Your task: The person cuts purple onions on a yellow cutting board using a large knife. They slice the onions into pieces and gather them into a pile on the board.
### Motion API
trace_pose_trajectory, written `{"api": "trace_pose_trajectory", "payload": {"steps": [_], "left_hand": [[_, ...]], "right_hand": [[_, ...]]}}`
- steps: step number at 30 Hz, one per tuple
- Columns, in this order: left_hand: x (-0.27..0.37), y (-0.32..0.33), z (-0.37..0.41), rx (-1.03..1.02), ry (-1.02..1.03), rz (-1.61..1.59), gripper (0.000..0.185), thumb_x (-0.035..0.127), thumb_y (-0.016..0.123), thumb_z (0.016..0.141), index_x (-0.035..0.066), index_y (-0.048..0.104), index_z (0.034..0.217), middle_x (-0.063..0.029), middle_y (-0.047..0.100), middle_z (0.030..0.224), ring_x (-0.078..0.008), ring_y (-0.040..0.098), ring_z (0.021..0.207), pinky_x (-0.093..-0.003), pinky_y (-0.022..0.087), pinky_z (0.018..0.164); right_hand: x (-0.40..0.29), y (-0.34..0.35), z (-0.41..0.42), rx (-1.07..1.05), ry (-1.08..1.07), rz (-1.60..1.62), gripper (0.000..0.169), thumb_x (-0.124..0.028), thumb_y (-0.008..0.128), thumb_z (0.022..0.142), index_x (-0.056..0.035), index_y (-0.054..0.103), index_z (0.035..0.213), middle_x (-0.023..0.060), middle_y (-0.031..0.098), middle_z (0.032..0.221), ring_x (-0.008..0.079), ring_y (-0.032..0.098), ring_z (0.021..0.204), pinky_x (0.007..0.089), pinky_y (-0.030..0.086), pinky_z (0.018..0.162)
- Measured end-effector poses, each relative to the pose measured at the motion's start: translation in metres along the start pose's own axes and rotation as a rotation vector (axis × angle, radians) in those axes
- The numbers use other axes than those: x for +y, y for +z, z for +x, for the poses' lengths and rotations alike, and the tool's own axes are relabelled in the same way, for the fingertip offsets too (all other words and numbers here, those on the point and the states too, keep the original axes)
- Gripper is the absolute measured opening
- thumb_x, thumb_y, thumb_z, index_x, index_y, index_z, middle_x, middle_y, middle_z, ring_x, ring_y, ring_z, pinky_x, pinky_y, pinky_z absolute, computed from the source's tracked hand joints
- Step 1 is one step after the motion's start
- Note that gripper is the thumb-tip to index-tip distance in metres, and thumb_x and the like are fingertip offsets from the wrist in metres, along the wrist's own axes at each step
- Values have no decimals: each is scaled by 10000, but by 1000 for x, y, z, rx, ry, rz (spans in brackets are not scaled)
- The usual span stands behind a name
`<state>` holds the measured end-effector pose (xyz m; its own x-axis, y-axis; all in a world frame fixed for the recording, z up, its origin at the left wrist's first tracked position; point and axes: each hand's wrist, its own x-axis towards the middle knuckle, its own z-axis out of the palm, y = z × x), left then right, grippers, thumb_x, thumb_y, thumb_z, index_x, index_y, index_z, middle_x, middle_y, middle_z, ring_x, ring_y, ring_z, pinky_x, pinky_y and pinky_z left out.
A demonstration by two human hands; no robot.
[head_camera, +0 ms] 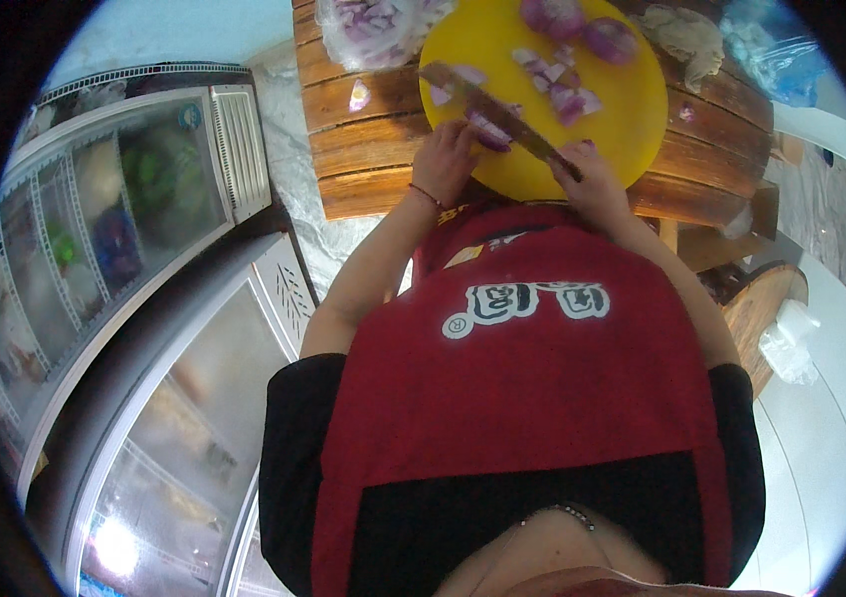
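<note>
My right hand [593, 183] grips the handle end of a kitchen knife [506, 116], whose blade slants up and to the left over a round yellow cutting board [635, 138]. Beneath and beside the blade lies a piece of red onion [492, 138]. At the board's left edge my left hand [446, 160] has its fingers bent against that piece. Cut onion chunks [570, 97] form a loose pile right of the blade. Farther up the board are two larger onions, one of them a peeled purple onion [611, 41].
The board rests on a slatted wooden table [363, 153]. A clear plastic bag of chopped onion [374, 30] sits at its far left, with a stray onion scrap [359, 95] nearby. A crumpled cloth [680, 37] and blue plastic bag [773, 56] lie right. Glass-door refrigerators [240, 160] stand left.
</note>
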<state>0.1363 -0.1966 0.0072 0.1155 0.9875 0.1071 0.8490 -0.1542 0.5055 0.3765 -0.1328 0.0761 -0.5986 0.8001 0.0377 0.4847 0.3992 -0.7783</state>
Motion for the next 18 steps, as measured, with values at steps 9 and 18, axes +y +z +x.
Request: {"api": "trace_pose_trajectory", "payload": {"steps": [9, 18], "left_hand": [[-9, -5, 60, -228, 254, 180, 688, 196, 740, 698, 115, 438, 1311, -112, 513, 1264, -301, 477, 1177, -427, 406, 960], [-2, 17, 34, -329, 61, 202, 331, 264, 649, 798, 94, 597, 1077, -125, 573, 970, -302, 564, 942, -414, 456, 802]], "right_hand": [[3, -41, -15, 87, 410, -64, 202, -207, 620, 876, -9, 630, 915, 181, 607, 791, 347, 605, 740, 403, 468, 659], [7, -43, -37, 98, 390, -62, 184, -177, 620, 868, 2, 638, 908, 197, 616, 831, 351, 621, 764, 384, 481, 662]]}}
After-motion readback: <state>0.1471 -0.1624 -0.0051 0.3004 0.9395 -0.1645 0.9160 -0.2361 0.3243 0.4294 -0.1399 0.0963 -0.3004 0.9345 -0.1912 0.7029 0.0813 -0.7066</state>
